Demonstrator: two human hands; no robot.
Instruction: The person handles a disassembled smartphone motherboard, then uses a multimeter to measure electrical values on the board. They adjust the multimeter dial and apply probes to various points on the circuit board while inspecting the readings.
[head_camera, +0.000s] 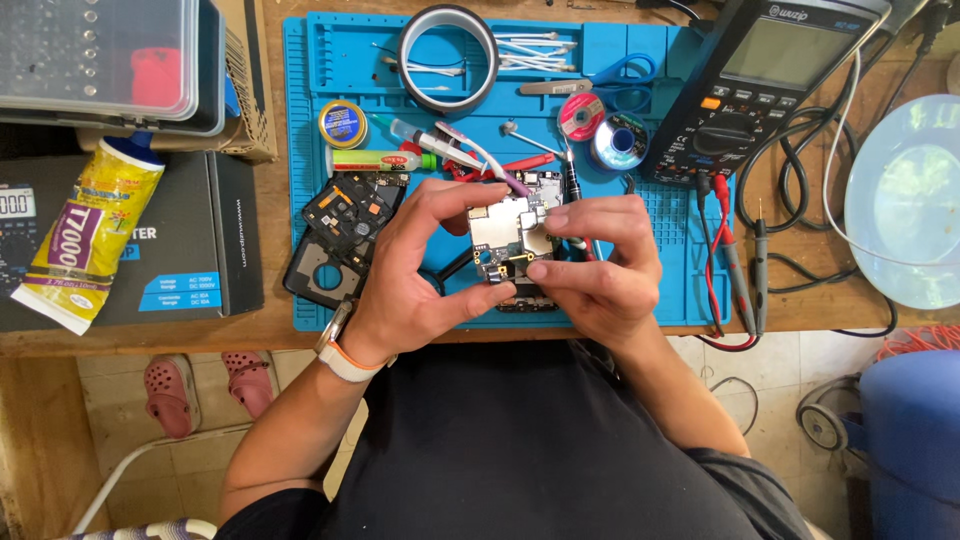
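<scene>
Both hands hold a small phone circuit board (508, 232) with silver shields above the blue work mat (660, 290). My left hand (420, 265) grips the board's left edge and bottom with thumb and fingers. My right hand (600, 262) pinches its right side, fingertips on the board's face. A dark phone body lies under the board, mostly hidden by the hands. A black phone frame part (345, 220) with a camera opening lies just left of my left hand on the mat's edge.
On the mat's far side lie a tape roll (448, 58), cotton swabs (535, 52), blue scissors (625, 82), solder spools (600, 125), a flux tin (343, 123) and syringes. A multimeter (765, 85) with leads stands right. A glue tube (90, 235) rests on a black box left.
</scene>
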